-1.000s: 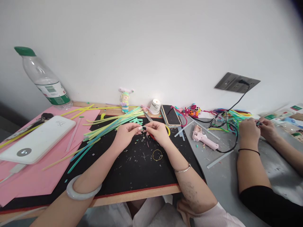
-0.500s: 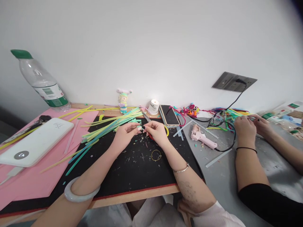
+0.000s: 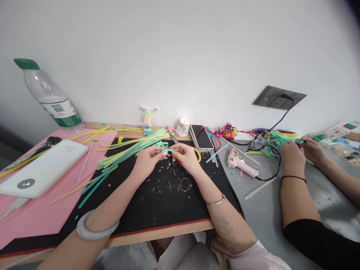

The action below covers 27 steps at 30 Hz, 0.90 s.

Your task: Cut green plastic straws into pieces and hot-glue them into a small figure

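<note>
Both my hands meet over the black mat [image 3: 157, 210], fingers closed on a small mint-green pipe cleaner piece [image 3: 168, 150]. My left hand [image 3: 149, 160] pinches its left side, and my right hand [image 3: 187, 157] pinches the right side. Fingertips partly cover the piece, so its full shape is hidden. Just behind the hands lie scissors [image 3: 173, 138], their handles partly under my right hand. A bundle of yellow, green and blue pipe cleaners [image 3: 132, 147] spreads out to the left. Nearer to me, a thin gold-coloured ring [image 3: 185, 184] lies among scraps.
A white power bank [image 3: 47, 165] rests on pink sheets [image 3: 62, 204] at left, near a plastic bottle [image 3: 56, 97]. Along the wall stand a small doll [image 3: 146, 122], a white cup [image 3: 183, 126] and a phone [image 3: 202, 137]. Right are a pink glue gun [image 3: 242, 165] and another person's hands [image 3: 292, 152].
My fingers have shifted slightly, and more of the mint-green piece shows between them. The other person's hands have moved a little, with green material now visible at their fingertips.
</note>
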Tool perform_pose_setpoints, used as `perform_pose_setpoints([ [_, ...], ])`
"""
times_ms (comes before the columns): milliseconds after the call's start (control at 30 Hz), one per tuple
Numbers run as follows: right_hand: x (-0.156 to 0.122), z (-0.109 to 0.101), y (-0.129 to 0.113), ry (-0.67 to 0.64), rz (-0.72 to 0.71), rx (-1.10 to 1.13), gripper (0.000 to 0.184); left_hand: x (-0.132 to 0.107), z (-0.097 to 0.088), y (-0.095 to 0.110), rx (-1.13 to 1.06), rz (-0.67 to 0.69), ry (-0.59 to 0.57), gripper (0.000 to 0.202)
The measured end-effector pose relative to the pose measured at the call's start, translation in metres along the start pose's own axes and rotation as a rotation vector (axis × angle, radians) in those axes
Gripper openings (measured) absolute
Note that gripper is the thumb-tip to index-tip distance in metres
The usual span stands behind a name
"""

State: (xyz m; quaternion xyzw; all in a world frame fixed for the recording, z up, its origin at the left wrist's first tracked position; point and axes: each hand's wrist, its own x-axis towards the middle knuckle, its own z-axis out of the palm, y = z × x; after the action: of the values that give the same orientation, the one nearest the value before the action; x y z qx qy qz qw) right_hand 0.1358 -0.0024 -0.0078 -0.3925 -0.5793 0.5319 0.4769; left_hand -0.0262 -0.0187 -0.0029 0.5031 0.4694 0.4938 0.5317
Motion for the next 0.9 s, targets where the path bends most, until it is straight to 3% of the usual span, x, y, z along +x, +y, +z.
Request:
perform_pose_setpoints([
  [367,0.0002,0.0006,0.0007,0.007,-0.001,-0.023,0.021,-0.0013,-0.0005,0.0018,0.12,0.058,-0.011,0.023],
  [667,0.0011,-0.0022,-0.0001,0.109,-0.002,0.028,0.02,-0.0014,-0.0005,0.0039,0.029,0.046,0.005,0.043],
  [900,-0.0007,0.0,-0.0038,0.017,0.006,0.036,0.021,-0.0013,0.0005,0.0033,0.017,0.036,-0.005,0.027],
])
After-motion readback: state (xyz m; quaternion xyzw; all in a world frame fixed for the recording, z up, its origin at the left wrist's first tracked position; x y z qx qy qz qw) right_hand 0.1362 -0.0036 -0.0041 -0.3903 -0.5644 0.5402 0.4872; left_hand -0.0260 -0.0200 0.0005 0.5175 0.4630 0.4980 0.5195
